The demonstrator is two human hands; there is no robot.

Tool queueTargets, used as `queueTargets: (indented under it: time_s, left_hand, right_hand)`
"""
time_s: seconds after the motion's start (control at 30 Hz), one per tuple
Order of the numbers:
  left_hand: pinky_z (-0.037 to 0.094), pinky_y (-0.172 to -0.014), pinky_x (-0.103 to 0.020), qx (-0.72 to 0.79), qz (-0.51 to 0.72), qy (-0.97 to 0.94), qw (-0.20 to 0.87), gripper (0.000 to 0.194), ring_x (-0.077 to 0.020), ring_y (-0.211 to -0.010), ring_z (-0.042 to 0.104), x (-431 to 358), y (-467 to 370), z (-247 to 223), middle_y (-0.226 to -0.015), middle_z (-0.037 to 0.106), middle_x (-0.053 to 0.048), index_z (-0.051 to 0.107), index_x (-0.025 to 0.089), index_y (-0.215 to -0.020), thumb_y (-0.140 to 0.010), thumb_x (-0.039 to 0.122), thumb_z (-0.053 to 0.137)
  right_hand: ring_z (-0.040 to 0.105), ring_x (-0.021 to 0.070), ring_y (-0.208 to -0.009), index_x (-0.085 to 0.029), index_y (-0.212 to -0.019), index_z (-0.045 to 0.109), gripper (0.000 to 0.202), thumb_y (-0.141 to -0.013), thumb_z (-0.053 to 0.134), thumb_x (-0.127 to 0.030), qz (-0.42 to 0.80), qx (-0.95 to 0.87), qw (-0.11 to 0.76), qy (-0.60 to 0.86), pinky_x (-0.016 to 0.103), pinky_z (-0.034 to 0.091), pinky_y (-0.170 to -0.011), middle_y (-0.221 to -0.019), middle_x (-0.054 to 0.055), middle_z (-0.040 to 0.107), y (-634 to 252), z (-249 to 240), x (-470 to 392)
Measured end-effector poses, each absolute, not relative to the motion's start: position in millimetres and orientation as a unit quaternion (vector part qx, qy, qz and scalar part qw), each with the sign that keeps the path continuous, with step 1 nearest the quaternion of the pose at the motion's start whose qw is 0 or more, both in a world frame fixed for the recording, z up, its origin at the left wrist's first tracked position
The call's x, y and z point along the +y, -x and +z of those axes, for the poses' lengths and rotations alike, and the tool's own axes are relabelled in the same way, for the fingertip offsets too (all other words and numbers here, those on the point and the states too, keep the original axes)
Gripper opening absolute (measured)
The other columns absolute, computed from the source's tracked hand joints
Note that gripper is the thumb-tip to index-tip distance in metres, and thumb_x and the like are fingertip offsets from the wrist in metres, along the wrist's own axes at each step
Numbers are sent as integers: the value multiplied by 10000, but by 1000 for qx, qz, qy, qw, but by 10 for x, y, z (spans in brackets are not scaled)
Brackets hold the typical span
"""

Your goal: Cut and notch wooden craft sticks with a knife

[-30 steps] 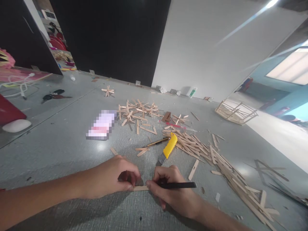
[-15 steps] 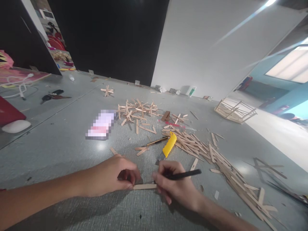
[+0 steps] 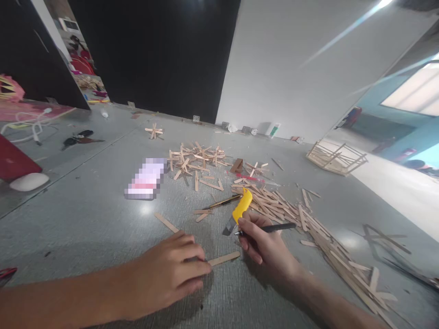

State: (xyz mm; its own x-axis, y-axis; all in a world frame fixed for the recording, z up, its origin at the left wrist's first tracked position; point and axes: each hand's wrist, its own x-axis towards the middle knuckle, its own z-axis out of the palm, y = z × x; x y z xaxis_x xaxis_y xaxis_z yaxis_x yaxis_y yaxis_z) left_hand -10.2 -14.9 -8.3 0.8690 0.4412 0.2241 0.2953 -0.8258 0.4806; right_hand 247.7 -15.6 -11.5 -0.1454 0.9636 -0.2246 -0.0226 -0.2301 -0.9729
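Note:
My left hand (image 3: 181, 269) rests on the grey table, its curled fingertips on the left end of a flat wooden stick (image 3: 224, 258). My right hand (image 3: 262, 237) is closed round a black pen (image 3: 279, 226), its tip pointing left, to the right of and above that stick. Just beyond the pen tip lies a yellow utility knife (image 3: 242, 205), and a slim cutter (image 3: 224, 201) is beside it. Another stick (image 3: 166, 222) lies beyond my left hand.
A long pile of sticks (image 3: 322, 242) spreads on the right. Star-shaped stick bundles (image 3: 199, 155) stand farther back. A blurred-out rectangle (image 3: 146, 179) is at left, a stick frame (image 3: 336, 157) at back right, and a white mouse (image 3: 29, 182) at far left.
My right hand with the pen has lifted off the stick and moved up and right. My left hand has turned flatter over the stick's left end, and the stick has tilted slightly.

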Motion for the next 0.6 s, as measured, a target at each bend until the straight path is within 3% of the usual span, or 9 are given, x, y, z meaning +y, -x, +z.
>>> queueTargets:
  time_s: [0.2, 0.37, 0.6]
  left_hand:
    - [431, -901, -362, 168, 191, -955, 152, 220, -236, -944, 554, -159, 103, -122, -1031, 672, -55, 638, 161, -1221, -1001, 158, 617]
    - [425, -861, -333, 183, 214, -941, 188, 132, -213, -919, 525, -87, 109, -142, -991, 651, -38, 659, 169, -1083, -1048, 140, 535]
    - [426, -856, -338, 182, 228, -939, 179, 143, -210, -902, 525, -93, 107, -178, -965, 645, -43, 677, 165, -1084, -1033, 119, 551]
  right_hand:
    - [348, 18, -309, -191, -656, 492, 470, -929, 676, -527, 578, -514, 392, 498, 163, 209, -332, -503, -42, 574, -2479, -118, -172]
    - [407, 32, -326, -196, -674, 489, 460, -926, 686, -526, 584, -543, 364, 481, 164, 253, -333, -528, -32, 589, -2486, -177, -198]
    - [426, 57, -348, -220, -675, 453, 383, -932, 676, -396, 553, -617, 276, 488, 175, 292, -353, -474, -83, 473, -2441, -196, -277]
